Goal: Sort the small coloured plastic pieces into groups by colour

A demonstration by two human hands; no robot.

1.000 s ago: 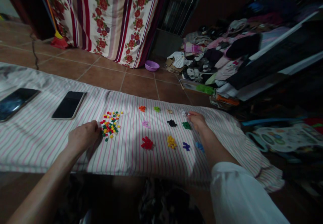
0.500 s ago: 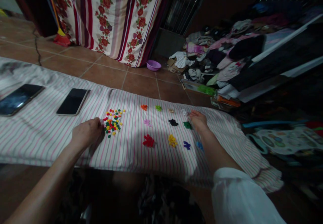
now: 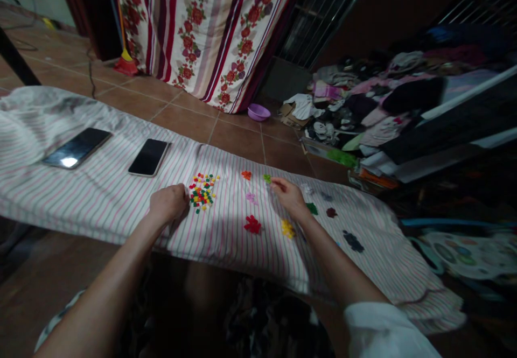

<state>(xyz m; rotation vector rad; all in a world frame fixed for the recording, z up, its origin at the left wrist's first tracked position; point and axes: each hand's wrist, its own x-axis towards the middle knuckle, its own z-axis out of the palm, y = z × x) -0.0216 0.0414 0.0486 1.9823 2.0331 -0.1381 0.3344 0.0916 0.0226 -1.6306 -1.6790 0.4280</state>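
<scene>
A mixed heap of small coloured pieces (image 3: 202, 191) lies on a pink-striped cloth (image 3: 100, 196). My left hand (image 3: 168, 203) rests just left of the heap, fingers curled under and touching the cloth. To the right lie small sorted piles: orange (image 3: 246, 175), light green (image 3: 266, 178), pink (image 3: 251, 197), red (image 3: 252, 224), yellow (image 3: 287, 229), green (image 3: 312, 208) and black (image 3: 353, 241). My right hand (image 3: 288, 196) hovers among them, its fingertips pinched together beside the light green pile. What the fingers of either hand hold is hidden.
Two dark phones (image 3: 77, 148) (image 3: 148, 157) lie on the cloth to the left. Beyond are a tiled floor, a purple bowl (image 3: 258, 112), a floral striped curtain (image 3: 218, 29), a broom (image 3: 123, 62) and a heap of clothes (image 3: 363, 110) at the right.
My right hand has moved left from the far right piles to the light green pile. My left hand stays beside the mixed heap. The view has swung to the left.
</scene>
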